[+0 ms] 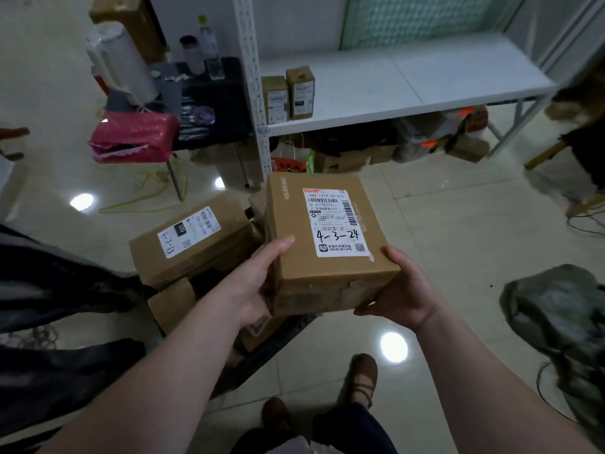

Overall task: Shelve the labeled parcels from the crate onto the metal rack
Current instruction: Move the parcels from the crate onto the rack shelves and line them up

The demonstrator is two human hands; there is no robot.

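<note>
Cardboard parcel marked 4-3-24 (327, 244) held in air above crate pile, short of metal rack shelf (406, 83). Left hand (258, 280) and right hand (402, 290) clamp opposite sides, fingers wrapped. Looks stiff, light; side grip near bottom edge suits.

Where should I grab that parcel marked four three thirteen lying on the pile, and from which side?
Probably by its two long side faces, one hand coming in from each side. The 4-3-13 parcel lies flat, label up, tilted on the pile, with its top and sides exposed. Both hands are busy now: left hand and right hand clamp the 4-3-24 parcel.
</note>
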